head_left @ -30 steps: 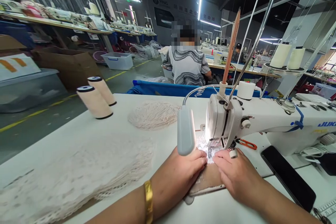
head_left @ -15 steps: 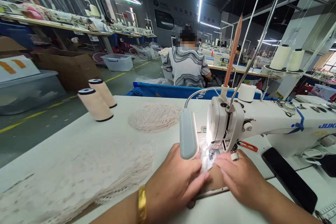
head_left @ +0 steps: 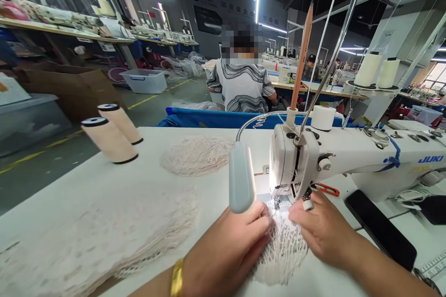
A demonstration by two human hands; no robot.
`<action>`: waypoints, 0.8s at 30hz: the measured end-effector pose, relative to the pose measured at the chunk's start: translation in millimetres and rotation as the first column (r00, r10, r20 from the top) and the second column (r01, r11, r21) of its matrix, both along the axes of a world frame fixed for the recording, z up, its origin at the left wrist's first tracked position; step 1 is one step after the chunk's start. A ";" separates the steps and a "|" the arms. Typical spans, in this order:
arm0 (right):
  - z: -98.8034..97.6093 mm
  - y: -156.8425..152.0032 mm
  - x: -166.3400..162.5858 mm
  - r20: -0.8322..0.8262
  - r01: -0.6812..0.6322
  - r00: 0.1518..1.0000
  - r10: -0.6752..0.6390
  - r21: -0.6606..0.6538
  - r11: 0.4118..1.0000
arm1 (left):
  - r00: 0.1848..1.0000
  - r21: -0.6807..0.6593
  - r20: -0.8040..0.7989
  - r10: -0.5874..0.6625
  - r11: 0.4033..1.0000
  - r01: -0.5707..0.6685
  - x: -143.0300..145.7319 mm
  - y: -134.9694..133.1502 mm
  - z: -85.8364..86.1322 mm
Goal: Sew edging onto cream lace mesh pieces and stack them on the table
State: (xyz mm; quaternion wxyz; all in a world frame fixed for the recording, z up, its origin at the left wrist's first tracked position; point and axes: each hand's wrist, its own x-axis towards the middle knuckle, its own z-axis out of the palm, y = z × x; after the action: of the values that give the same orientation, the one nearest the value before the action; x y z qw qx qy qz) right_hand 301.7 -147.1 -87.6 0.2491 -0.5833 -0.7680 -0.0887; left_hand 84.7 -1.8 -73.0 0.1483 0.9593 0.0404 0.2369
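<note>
Lace piece (head_left: 280,255) at the sewing machine (head_left: 292,162): its bright upper edge lies at the presser foot (head_left: 277,203), its open mesh spreading toward the viewer. The left hand (head_left: 230,241) and right hand (head_left: 322,229) flank it, fingers drawn close together at either edge — whether pinching or merely pressing the lace cannot be told. Lamp (head_left: 241,178), above the left hand; phone (head_left: 381,227), right; lace pile (head_left: 198,155) and thread cones (head_left: 110,141), farther left.

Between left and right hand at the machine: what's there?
White lace fabric, seen in the head view. It lies between the left hand and right hand, below the sewing machine's needle area.
</note>
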 end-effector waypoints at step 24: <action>-10.2 3.2 -4.3 -0.010 -0.019 1.000 0.019 -0.038 0.999 | 0.998 0.044 0.069 -0.008 0.999 0.005 5.5 3.9 -9.8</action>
State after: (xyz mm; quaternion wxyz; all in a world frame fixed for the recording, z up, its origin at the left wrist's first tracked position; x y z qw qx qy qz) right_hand 297.4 -144.0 -97.9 0.2428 -0.5810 -0.7737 -0.0690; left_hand 90.2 2.1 -82.9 0.1294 0.9536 0.0268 0.2704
